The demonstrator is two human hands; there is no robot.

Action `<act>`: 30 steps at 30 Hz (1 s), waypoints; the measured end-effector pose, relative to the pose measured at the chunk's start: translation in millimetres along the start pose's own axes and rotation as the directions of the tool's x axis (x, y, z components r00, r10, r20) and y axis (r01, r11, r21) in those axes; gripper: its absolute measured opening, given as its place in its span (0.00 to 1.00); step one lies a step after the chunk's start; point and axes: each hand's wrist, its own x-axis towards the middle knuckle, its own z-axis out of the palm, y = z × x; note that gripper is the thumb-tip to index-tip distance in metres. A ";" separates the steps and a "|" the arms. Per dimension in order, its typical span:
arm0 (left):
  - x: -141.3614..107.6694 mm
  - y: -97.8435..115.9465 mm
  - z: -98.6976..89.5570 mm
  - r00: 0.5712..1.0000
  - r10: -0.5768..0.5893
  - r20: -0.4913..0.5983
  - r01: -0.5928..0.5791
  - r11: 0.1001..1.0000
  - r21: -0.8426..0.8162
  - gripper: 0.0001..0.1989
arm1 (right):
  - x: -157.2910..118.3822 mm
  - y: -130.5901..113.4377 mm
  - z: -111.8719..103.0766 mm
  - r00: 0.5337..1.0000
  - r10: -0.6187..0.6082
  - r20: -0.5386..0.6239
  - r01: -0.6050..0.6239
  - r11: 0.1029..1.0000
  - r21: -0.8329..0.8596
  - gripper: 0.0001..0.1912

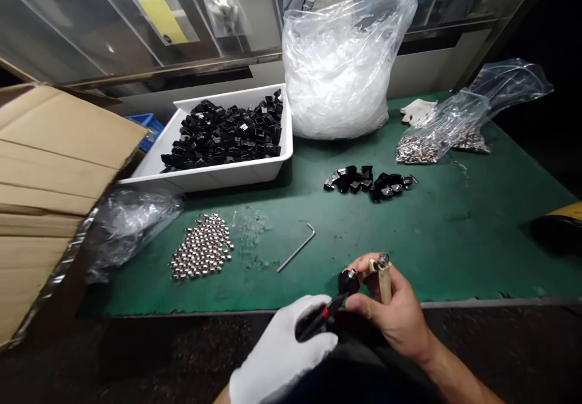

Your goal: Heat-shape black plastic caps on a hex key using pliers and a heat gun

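The green work mat (454, 258) is seen first, spread over a bench. A big cardboard box (50, 173) is propped up at its left side. A big clear bag (341, 70) filled with white plastic bits is stood at the back. A white tray (204, 179) is placed beside that bag, and it is heaped with black square plastic parts (222, 131). A blue crate (145, 126) is partly hidden behind the tray. A crumpled clear bag (131, 228) is laid by the box. A clear bag of small silver screws (448, 128) is laid at the back right, with a white glove (418, 111) just beside it. A pile of shiny silver balls (202, 246) is spread on the mat, and a small heap of black parts (368, 182) is set near the middle. A bent metal hex key (297, 247) is left between them.

The right hand (391, 316) is bare and curled. A black block (348, 281) is pinched between its thumb and fingers, just above the front edge of the mat. A pale wooden stick (385, 286) with a metal tip is also gripped upright by that hand. The left hand (277, 355) is covered by a white glove, and it is closed around a small black tool (321, 319) with a red band. The tool's end is held very near the black block, but whether they touch cannot be told.
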 end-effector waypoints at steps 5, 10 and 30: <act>4.1 -5.0 7.9 0.998 -0.002 -0.059 0.000 0.999 -0.040 0.18 | -1.2 4.5 -3.6 0.997 -0.019 -0.076 0.017 0.999 -0.029 0.21; 7.4 -10.0 19.9 0.990 -0.065 -0.123 0.049 0.991 -0.127 0.24 | -0.6 8.4 -3.1 0.990 -0.053 -0.132 0.042 0.996 -0.083 0.21; 16.9 -43.3 31.5 0.928 0.063 -0.368 -0.029 0.995 0.096 0.15 | 1.5 0.8 0.1 0.997 -0.073 -0.029 0.065 0.976 -0.208 0.19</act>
